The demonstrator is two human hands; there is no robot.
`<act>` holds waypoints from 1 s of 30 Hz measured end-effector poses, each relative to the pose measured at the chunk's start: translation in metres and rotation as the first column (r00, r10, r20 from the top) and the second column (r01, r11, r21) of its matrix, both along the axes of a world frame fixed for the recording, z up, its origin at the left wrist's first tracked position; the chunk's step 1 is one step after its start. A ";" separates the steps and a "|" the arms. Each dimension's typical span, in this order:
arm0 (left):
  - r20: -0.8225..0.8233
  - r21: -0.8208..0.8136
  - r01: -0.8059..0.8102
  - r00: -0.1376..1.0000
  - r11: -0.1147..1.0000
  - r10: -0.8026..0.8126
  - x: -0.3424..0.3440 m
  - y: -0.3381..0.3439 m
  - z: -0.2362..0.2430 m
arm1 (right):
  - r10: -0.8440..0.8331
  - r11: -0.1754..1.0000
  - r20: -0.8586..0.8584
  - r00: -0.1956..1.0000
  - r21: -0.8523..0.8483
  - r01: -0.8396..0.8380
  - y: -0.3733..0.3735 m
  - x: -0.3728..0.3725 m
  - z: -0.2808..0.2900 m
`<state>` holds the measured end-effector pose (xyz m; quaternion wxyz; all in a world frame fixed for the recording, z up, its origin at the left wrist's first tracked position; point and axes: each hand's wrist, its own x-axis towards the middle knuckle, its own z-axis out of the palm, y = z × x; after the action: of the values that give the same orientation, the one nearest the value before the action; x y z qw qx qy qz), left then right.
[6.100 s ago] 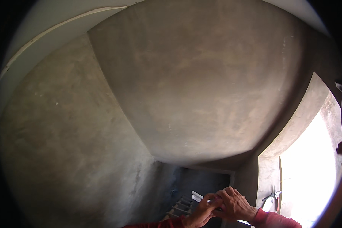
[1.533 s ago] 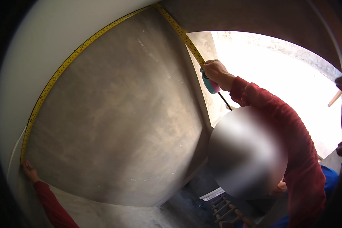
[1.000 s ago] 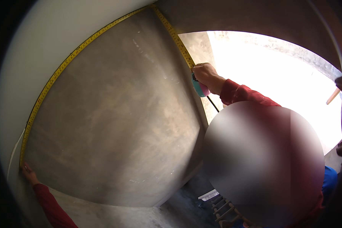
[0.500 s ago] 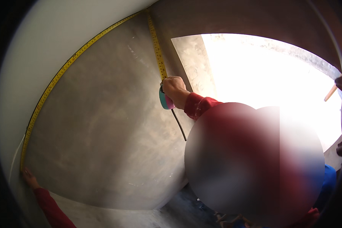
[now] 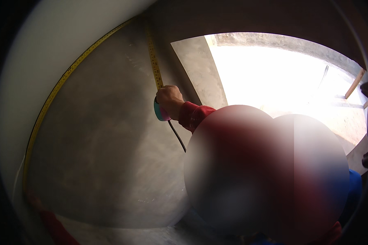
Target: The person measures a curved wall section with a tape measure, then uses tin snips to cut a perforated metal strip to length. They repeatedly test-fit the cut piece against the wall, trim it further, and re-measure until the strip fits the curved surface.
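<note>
My right hand (image 5: pixel 170 99) grips a teal and pink tape measure (image 5: pixel 159 112), its fingers closed round the case. A short black strap (image 5: pixel 177 136) hangs below it. The yellow blade (image 5: pixel 153 61) runs up from the case to the upper corner of a grey plastered wall (image 5: pixel 86 130), then bends and follows the wall's left edge down. At the lower left, my left hand (image 5: pixel 35 201) is dim in shadow, with its fingers on the blade's lower end against the wall. Both forearms wear red sleeves. A blurred patch covers most of my right forearm.
A bright opening (image 5: pixel 265 73) with a plastered reveal (image 5: pixel 206 67) lies at the right, with wooden pieces (image 5: pixel 354 84) beyond it. A pale surface (image 5: pixel 41 61) borders the wall on the left. Something blue (image 5: pixel 355 192) shows beside the blurred patch.
The wall, tape and right hand now appear farther left in the picture. The scene is darker, and more shows through the opening. Both hands keep their places on the tape.
</note>
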<state>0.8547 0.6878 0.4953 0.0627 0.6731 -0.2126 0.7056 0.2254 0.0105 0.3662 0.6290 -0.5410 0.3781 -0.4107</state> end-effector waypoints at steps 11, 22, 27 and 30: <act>-0.191 0.135 -0.296 0.929 0.946 0.318 -0.019 0.007 0.023 | -0.044 0.999 0.111 0.993 0.024 0.042 0.014 0.033 0.017; -0.137 0.065 -0.236 0.960 0.970 0.243 -0.014 0.001 0.030 | -0.079 0.997 0.064 0.995 0.006 0.078 0.006 0.037 0.020; -0.063 0.117 -0.284 0.954 0.952 0.293 -0.014 0.007 0.027 | -0.036 0.999 0.038 0.999 0.017 0.035 -0.003 0.031 0.017; -0.162 0.138 -0.291 0.936 0.947 0.312 -0.017 0.008 0.025 | -0.008 0.999 0.004 1.000 -0.033 0.008 -0.016 0.017 0.010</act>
<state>0.8382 0.6962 0.5202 -0.0649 0.7618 -0.1392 0.6294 0.2422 -0.0053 0.3759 0.6192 -0.5490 0.3720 -0.4205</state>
